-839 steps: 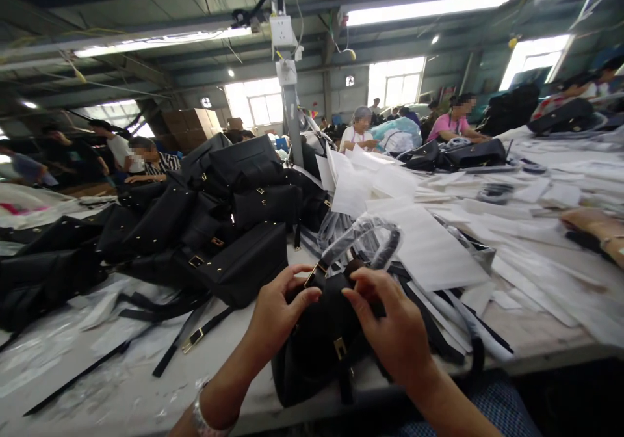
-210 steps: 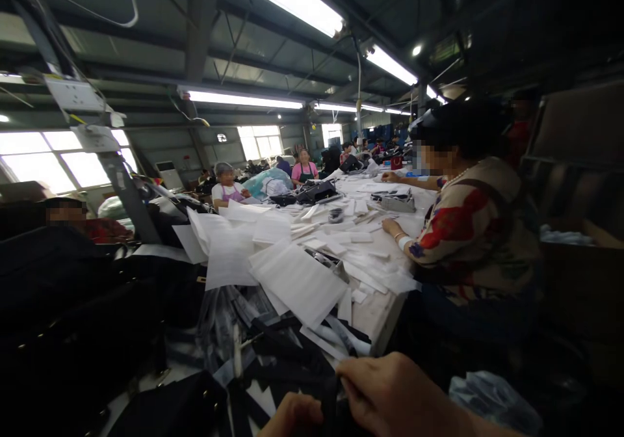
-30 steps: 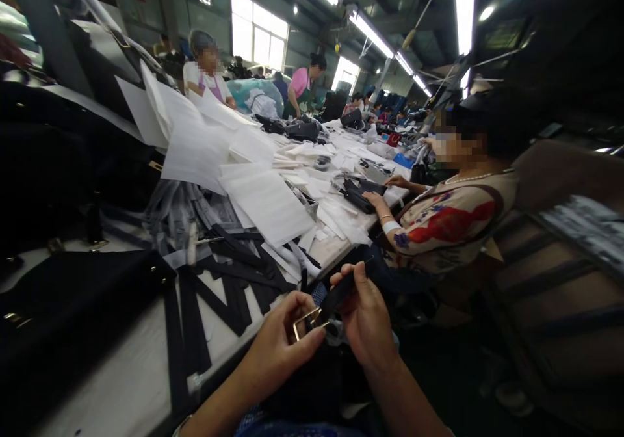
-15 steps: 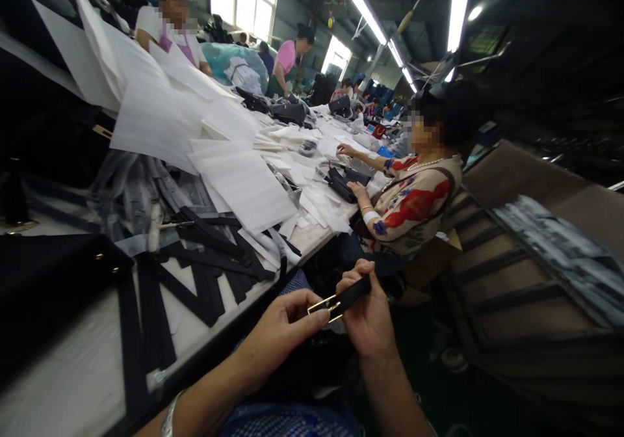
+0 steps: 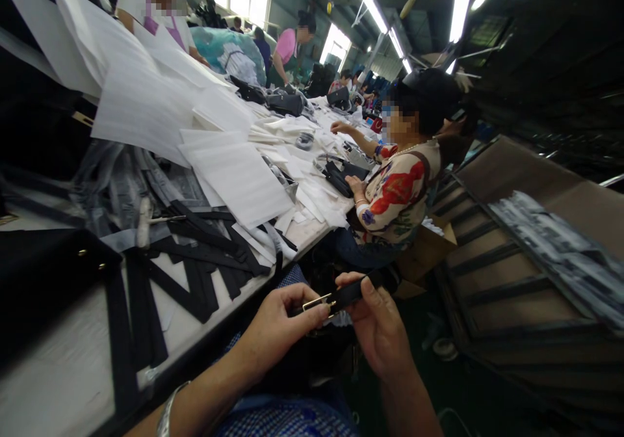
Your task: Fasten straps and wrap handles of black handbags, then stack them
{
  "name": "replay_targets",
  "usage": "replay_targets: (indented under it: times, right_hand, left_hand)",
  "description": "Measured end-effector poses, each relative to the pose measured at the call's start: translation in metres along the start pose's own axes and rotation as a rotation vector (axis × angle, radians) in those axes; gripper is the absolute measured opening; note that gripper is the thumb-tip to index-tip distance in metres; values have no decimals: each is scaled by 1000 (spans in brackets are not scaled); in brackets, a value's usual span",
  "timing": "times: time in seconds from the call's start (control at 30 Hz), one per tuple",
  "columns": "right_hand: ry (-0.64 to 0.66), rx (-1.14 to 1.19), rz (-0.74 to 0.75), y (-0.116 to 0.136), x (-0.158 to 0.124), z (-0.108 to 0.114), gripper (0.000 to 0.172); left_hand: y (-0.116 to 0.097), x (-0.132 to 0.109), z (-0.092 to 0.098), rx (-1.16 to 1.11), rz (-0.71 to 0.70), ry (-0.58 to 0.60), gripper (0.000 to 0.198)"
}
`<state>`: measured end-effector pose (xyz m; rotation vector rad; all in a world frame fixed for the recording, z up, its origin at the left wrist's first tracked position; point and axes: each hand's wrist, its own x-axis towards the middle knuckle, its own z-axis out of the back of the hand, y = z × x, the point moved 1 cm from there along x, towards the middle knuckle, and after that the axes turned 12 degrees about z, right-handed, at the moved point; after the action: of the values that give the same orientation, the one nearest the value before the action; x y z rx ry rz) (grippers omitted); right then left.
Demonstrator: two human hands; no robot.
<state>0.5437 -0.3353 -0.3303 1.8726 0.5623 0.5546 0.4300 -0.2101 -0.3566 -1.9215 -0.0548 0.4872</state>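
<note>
Between my two hands, above my lap, is a black strap [image 5: 351, 293] with a gold-coloured buckle [image 5: 316, 303] at its left end. My left hand [image 5: 287, 320] pinches the buckle between thumb and fingers. Closed around the strap further right is my right hand [image 5: 377, 323], its thumb lying along the strap. Dark material shows behind the buckle near my left fingers, partly hidden. On the table to the left lie several loose black straps [image 5: 195, 300]. Beside them is a black bag [image 5: 53, 281] with small gold studs.
White foam sheets [image 5: 234, 177] cover much of the long table [image 5: 229, 317]. A co-worker in a flowered top [image 5: 400, 186] sits ahead on the right, with hands at a black bag [image 5: 336, 177]. A slatted rack [image 5: 507, 261] stands at right, beside a cardboard box [image 5: 429, 251].
My right hand has turned, its thumb now along the strap. Dark material now shows behind the buckle by my left fingers. The co-worker leans slightly, and the camera view has shifted a little.
</note>
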Motion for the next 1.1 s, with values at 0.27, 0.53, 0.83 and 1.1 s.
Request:
replay_targets:
  times: [0.27,0.53,0.83,1.1]
  right_hand:
    - [-44,-397,120,-6,-5,15,28]
    - [133,-921,415,17,-15,-5,14]
    - [38,-267,135,32,3,-3,25]
    - [-131,340,172,65,24,23,43]
  left_hand:
    - [-1,-2,1,-16,-5,39,35]
    - [-8,0,3,122,-23,32,30]
    - [-7,1,6,211,-113,-12,29]
    - [-1,-5,17,26,-112,109,37]
